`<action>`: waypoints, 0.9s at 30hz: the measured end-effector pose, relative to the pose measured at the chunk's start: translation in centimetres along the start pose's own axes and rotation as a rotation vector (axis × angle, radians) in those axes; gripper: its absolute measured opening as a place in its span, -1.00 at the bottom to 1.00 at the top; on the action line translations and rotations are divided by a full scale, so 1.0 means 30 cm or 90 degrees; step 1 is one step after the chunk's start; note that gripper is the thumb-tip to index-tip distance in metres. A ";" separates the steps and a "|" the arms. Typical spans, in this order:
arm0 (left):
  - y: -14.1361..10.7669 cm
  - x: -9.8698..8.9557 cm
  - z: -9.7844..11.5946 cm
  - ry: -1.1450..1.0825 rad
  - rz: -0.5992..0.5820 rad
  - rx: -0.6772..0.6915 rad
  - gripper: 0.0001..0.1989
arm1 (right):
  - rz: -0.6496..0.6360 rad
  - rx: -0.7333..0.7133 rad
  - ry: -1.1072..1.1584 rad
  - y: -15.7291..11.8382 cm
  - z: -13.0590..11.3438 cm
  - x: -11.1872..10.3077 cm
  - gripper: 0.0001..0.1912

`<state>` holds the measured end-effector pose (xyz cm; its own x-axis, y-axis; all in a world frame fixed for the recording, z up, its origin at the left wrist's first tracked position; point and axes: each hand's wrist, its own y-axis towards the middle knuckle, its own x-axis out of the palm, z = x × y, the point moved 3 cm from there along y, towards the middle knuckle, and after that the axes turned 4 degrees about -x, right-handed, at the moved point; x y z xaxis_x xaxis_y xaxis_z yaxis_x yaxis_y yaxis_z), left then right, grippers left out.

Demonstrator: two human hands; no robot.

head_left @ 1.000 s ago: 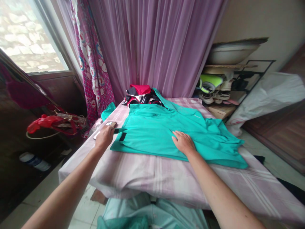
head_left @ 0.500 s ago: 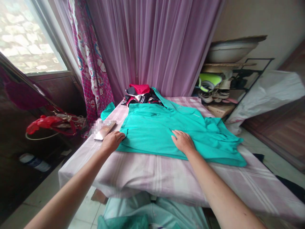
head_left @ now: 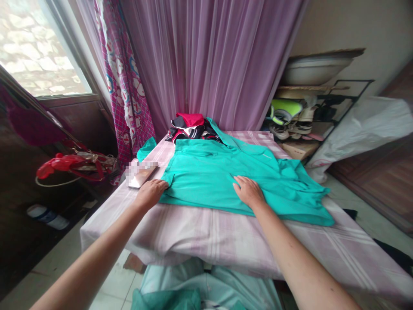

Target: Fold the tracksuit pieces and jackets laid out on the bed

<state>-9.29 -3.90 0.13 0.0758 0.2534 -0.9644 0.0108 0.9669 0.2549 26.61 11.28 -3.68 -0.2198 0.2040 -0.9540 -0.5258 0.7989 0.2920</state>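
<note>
A teal garment [head_left: 206,172] lies spread over the table, with creases and bunched cloth on its right part. At its left edge, the curled fingers of my left hand [head_left: 152,191] pinch the cloth near a small raised fold. My right hand [head_left: 248,190] rests on the middle of the garment, thumb and fingertips gripping a small crease. Beside my left hand is a phone-like flat object [head_left: 143,175], partly blurred by pixel blocks. Behind the garment sits a heap of red, black and white clothes [head_left: 190,125].
A pale checked cloth [head_left: 206,232] covers the table. Purple curtains [head_left: 206,60] hang behind it. On the right stand a shoe rack [head_left: 338,99] and a white plastic bag [head_left: 364,129]. A red bag [head_left: 74,165] hangs at left, above a bottle [head_left: 47,216] on the floor.
Both hands keep nearly the same place on the garment. The view has shifted very slightly, and the fold beside my left hand looks a little different.
</note>
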 end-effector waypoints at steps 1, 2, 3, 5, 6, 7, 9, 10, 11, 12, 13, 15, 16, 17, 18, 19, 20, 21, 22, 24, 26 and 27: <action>-0.004 0.003 0.001 0.009 0.001 0.015 -0.67 | 0.000 0.000 -0.004 0.000 0.000 -0.001 -0.55; -0.008 0.004 0.002 0.020 0.004 0.031 -0.67 | 0.000 0.001 -0.007 0.000 -0.001 -0.001 -0.55; -0.012 0.004 0.003 0.033 0.007 0.046 -0.67 | 0.000 0.001 -0.010 0.000 0.000 -0.001 -0.55; -0.016 0.001 0.003 0.059 0.018 0.068 -0.68 | -0.002 0.001 -0.014 0.001 0.001 0.001 -0.55; -0.019 -0.001 0.003 0.069 0.025 0.073 -0.68 | -0.003 0.001 -0.015 0.002 0.002 0.002 -0.55; -0.021 -0.003 0.005 0.075 0.029 0.078 -0.68 | -0.004 0.001 -0.016 0.002 0.003 0.004 -0.55; -0.026 -0.002 0.014 0.077 0.026 0.092 -0.70 | -0.001 0.000 -0.019 0.003 0.005 0.007 -0.55; -0.028 0.000 0.020 0.073 0.019 0.097 -0.71 | 0.003 0.000 -0.020 0.004 0.006 0.009 -0.55; -0.029 0.001 0.026 0.068 0.008 0.098 -0.71 | 0.006 0.000 -0.021 0.004 0.007 0.011 -0.56; -0.029 0.002 0.031 0.062 -0.004 0.089 -0.71 | 0.008 0.000 -0.020 0.004 0.008 0.013 -0.56; -0.025 0.000 0.033 0.057 -0.018 0.073 -0.69 | 0.010 -0.001 -0.019 0.004 0.009 0.015 -0.56; -0.009 -0.010 0.030 0.044 -0.044 0.029 -0.65 | 0.013 0.000 -0.017 0.004 0.009 0.018 -0.56; 0.005 -0.020 0.025 0.034 -0.046 0.006 -0.62 | 0.015 0.000 -0.016 0.004 0.009 0.018 -0.56; 0.021 -0.032 0.019 0.020 -0.037 -0.017 -0.59 | 0.016 0.001 -0.017 0.004 0.009 0.019 -0.56; 0.040 -0.043 0.013 0.004 -0.017 -0.040 -0.56 | 0.017 0.001 -0.017 0.004 0.009 0.018 -0.56; 0.058 -0.052 0.010 -0.010 0.005 -0.061 -0.53 | 0.018 0.001 -0.018 0.004 0.008 0.018 -0.56; 0.075 -0.054 0.010 -0.018 0.023 -0.079 -0.51 | 0.017 0.000 -0.018 0.003 0.007 0.018 -0.56; 0.089 -0.047 0.016 -0.020 0.029 -0.097 -0.49 | 0.016 -0.001 -0.019 0.003 0.007 0.017 -0.55; 0.100 -0.030 0.027 -0.016 0.017 -0.115 -0.48 | 0.015 -0.002 -0.020 0.003 0.007 0.017 -0.55; 0.106 0.026 0.060 0.002 -0.041 -0.154 -0.44 | 0.015 -0.001 -0.022 0.003 0.009 0.018 -0.55; 0.099 0.089 0.094 0.021 -0.093 -0.194 -0.37 | 0.017 -0.002 -0.022 0.003 0.012 0.021 -0.55; 0.095 0.115 0.106 0.028 -0.109 -0.207 -0.33 | 0.018 -0.005 -0.021 0.003 0.014 0.022 -0.55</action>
<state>-5.82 -0.37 -2.25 0.0572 0.0805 -0.9951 -0.2984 0.9526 0.0600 26.74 11.72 -4.32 -0.2082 0.2450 -0.9469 -0.5259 0.7882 0.3196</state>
